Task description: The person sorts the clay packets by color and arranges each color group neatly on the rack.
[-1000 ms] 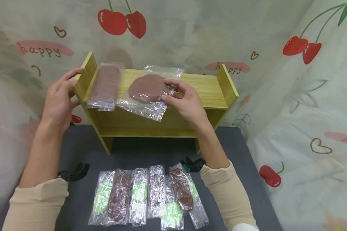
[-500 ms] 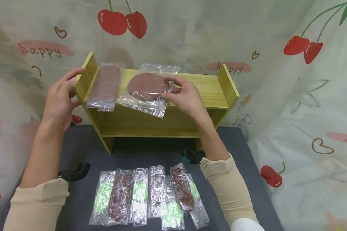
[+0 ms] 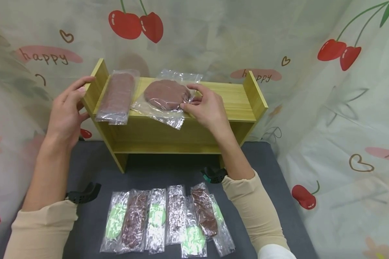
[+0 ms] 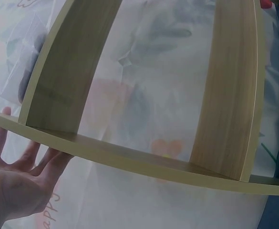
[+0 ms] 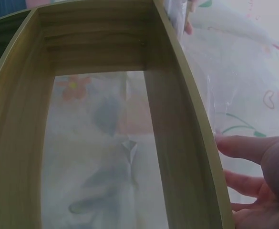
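Note:
My left hand (image 3: 64, 115) holds the left side panel of a small wooden shelf (image 3: 235, 102). In the left wrist view the fingers (image 4: 58, 167) lie against the panel's outside. With thumb and index finger, my right hand (image 3: 210, 111) pinches the right edge of a clear plastic bag (image 3: 166, 94) holding a flat, round brown piece. That bag lies on the top board, its lower corner jutting past the front edge. Left of it lies another clear bag (image 3: 119, 93) with a long brown piece. The right wrist view shows the right thumb (image 5: 242, 147) near the board's edge.
Several clear bags lie in a row on the dark tabletop (image 3: 87, 154) before the shelf, with green pieces (image 3: 116, 221) in some and dark brown ones (image 3: 134, 219) in others. A cherry-printed curtain (image 3: 207, 36) hangs behind and at the sides.
The bag with the round brown piece has shifted slightly back onto the top board and lies flatter, the right hand moving with it. The left hand keeps its hold on the shelf.

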`<state>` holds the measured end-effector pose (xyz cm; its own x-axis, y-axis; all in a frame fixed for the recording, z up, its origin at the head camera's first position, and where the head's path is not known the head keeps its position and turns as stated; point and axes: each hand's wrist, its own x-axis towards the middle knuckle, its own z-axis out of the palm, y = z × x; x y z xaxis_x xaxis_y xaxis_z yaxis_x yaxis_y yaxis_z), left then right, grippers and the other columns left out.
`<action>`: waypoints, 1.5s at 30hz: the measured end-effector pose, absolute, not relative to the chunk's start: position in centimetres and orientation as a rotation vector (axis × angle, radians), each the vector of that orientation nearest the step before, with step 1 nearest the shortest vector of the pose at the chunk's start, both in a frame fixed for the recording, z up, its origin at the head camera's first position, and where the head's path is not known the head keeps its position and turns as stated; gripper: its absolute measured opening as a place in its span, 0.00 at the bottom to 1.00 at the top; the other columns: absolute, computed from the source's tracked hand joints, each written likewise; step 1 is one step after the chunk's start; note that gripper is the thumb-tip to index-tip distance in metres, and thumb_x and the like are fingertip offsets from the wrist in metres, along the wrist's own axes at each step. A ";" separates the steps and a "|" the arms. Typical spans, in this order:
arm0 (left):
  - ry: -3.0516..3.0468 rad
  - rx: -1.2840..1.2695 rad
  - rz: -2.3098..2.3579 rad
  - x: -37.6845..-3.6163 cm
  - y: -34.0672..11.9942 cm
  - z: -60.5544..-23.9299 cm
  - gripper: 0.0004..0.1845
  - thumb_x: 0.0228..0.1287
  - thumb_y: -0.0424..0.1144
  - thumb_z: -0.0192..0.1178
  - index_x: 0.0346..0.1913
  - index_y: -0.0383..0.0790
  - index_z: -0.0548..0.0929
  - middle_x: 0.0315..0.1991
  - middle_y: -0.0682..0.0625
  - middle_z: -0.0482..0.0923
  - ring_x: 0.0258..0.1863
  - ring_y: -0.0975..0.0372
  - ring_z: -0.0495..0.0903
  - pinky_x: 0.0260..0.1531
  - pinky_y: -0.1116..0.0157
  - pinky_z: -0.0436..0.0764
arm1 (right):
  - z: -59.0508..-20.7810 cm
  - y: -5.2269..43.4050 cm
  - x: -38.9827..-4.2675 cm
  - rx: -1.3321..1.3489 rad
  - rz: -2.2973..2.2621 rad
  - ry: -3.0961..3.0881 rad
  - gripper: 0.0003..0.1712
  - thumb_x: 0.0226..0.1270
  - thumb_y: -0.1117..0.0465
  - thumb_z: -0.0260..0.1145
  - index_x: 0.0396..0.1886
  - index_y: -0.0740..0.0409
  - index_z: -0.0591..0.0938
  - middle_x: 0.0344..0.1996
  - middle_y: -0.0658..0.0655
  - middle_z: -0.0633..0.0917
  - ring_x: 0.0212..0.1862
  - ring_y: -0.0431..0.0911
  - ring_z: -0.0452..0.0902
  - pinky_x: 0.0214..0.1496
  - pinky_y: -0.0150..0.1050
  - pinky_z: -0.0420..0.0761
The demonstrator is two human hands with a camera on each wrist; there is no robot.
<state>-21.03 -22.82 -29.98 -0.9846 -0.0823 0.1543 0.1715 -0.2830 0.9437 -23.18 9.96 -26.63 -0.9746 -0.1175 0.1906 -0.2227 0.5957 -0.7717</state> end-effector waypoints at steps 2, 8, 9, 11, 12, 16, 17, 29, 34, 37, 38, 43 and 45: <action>-1.770 -0.111 -2.397 -21.0 -22.8 -30.0 0.20 0.74 0.40 0.54 0.65 0.42 0.77 0.60 0.46 0.68 0.54 0.55 0.71 0.44 0.63 0.76 | -26.7 10.0 -23.2 0.286 1.327 -2.697 0.34 0.57 0.59 0.77 0.65 0.50 0.78 0.50 0.55 0.82 0.47 0.44 0.84 0.40 0.35 0.82; -1.747 -0.122 -2.415 -21.1 -22.7 -30.1 0.20 0.74 0.39 0.54 0.65 0.41 0.77 0.59 0.46 0.69 0.53 0.56 0.72 0.41 0.65 0.78 | -26.7 10.2 -23.5 0.301 1.343 -2.687 0.31 0.58 0.61 0.77 0.62 0.56 0.79 0.55 0.55 0.79 0.49 0.45 0.83 0.47 0.33 0.82; -1.746 -0.121 -2.416 -21.0 -22.6 -30.1 0.20 0.74 0.40 0.54 0.65 0.41 0.77 0.59 0.46 0.69 0.53 0.56 0.72 0.41 0.65 0.78 | -26.7 10.2 -23.6 0.312 1.338 -2.692 0.30 0.58 0.60 0.77 0.62 0.56 0.80 0.54 0.55 0.81 0.49 0.45 0.83 0.48 0.33 0.81; -1.748 -0.113 -2.415 -21.0 -22.6 -30.1 0.20 0.74 0.40 0.54 0.65 0.42 0.77 0.59 0.47 0.68 0.53 0.56 0.71 0.41 0.65 0.78 | -26.7 10.1 -23.7 0.329 1.316 -2.712 0.30 0.59 0.59 0.76 0.62 0.55 0.80 0.51 0.55 0.84 0.48 0.44 0.82 0.49 0.33 0.80; -1.749 -0.109 -2.416 -21.0 -22.6 -30.1 0.20 0.74 0.40 0.54 0.65 0.42 0.77 0.60 0.47 0.68 0.54 0.56 0.71 0.41 0.65 0.78 | -26.6 10.1 -23.7 0.332 1.298 -2.727 0.30 0.60 0.58 0.76 0.63 0.54 0.80 0.49 0.54 0.84 0.48 0.43 0.82 0.49 0.33 0.80; -1.762 -0.096 -2.412 -20.9 -22.6 -30.2 0.20 0.74 0.41 0.54 0.65 0.43 0.77 0.61 0.47 0.68 0.55 0.56 0.71 0.42 0.65 0.77 | -26.5 10.3 -23.8 0.317 1.244 -2.772 0.31 0.61 0.56 0.75 0.65 0.51 0.79 0.46 0.54 0.85 0.47 0.43 0.82 0.48 0.35 0.80; -1.761 -0.095 -2.414 -20.9 -22.6 -30.2 0.20 0.74 0.41 0.54 0.65 0.43 0.77 0.61 0.47 0.68 0.55 0.55 0.71 0.42 0.65 0.77 | -26.5 10.3 -23.8 0.313 1.240 -2.775 0.32 0.61 0.56 0.75 0.66 0.50 0.79 0.46 0.54 0.85 0.47 0.42 0.82 0.48 0.34 0.80; -1.763 -0.101 -2.420 -20.9 -22.7 -30.1 0.20 0.75 0.42 0.54 0.66 0.43 0.76 0.62 0.48 0.67 0.56 0.56 0.70 0.43 0.65 0.76 | -27.0 11.7 -23.1 0.368 1.375 -2.661 0.28 0.62 0.61 0.74 0.62 0.54 0.81 0.54 0.55 0.84 0.50 0.45 0.83 0.51 0.35 0.81; -1.760 -0.086 -2.417 -21.0 -22.6 -29.9 0.20 0.74 0.40 0.55 0.65 0.42 0.77 0.60 0.47 0.69 0.54 0.56 0.71 0.43 0.65 0.76 | -27.7 12.9 -22.3 0.492 1.641 -2.483 0.24 0.63 0.66 0.72 0.60 0.60 0.81 0.56 0.58 0.82 0.52 0.47 0.83 0.52 0.37 0.81; -1.770 -0.071 -2.407 -21.0 -22.6 -29.9 0.20 0.73 0.40 0.56 0.65 0.43 0.77 0.59 0.47 0.70 0.54 0.56 0.72 0.43 0.65 0.76 | -28.1 13.7 -21.8 0.564 1.822 -2.379 0.24 0.64 0.68 0.71 0.60 0.63 0.81 0.57 0.62 0.81 0.54 0.49 0.82 0.53 0.39 0.81; -1.776 -0.067 -2.405 -21.0 -22.6 -29.8 0.20 0.74 0.40 0.56 0.65 0.43 0.77 0.59 0.47 0.70 0.54 0.56 0.72 0.42 0.65 0.76 | -28.2 13.9 -21.6 0.584 1.867 -2.355 0.23 0.64 0.69 0.70 0.60 0.64 0.81 0.57 0.63 0.81 0.54 0.50 0.82 0.54 0.39 0.80; -1.802 -0.081 -2.402 -21.0 -22.7 -29.7 0.20 0.75 0.40 0.55 0.66 0.44 0.77 0.63 0.47 0.67 0.56 0.56 0.71 0.41 0.67 0.78 | -28.7 15.1 -20.4 0.659 1.977 -2.291 0.22 0.64 0.70 0.69 0.58 0.65 0.81 0.56 0.64 0.81 0.55 0.52 0.81 0.56 0.40 0.79; -1.810 -0.101 -2.399 -21.0 -22.8 -29.6 0.20 0.75 0.40 0.54 0.67 0.44 0.76 0.64 0.47 0.65 0.56 0.56 0.70 0.40 0.67 0.79 | -28.9 15.7 -20.0 0.688 1.990 -2.270 0.21 0.64 0.71 0.69 0.58 0.65 0.81 0.55 0.63 0.82 0.55 0.53 0.81 0.57 0.41 0.79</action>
